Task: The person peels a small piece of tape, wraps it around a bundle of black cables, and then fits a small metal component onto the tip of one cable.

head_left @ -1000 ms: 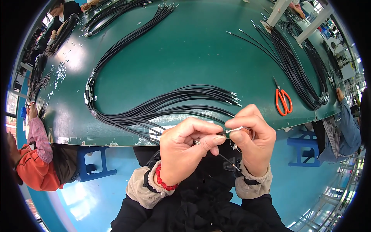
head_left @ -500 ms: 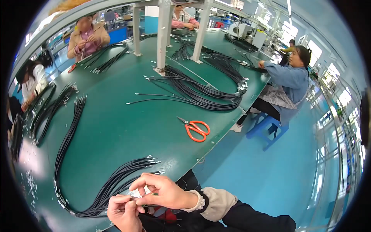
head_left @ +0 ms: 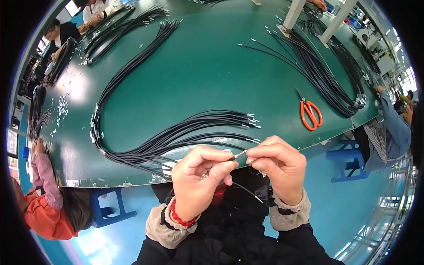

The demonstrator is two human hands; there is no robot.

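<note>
Near edge of tabletop:
Left hand: fingers pinched on a black wire.
Right hand: fingers closed on the wire's metal tip.
Far right: orange scissors.
Behind hands: black wire bundle.

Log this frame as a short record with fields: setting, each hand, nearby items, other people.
setting: green worktable seen from above, person seated at its near edge
left hand: pinching a thin black wire near its metal tip
right hand: fingertips closed on the same wire tip, close to the left hand
nearby: bundle of black cables curving across the table; orange scissors lying to the right
other people: co-worker in blue sleeve at right; one in orange at left
</note>
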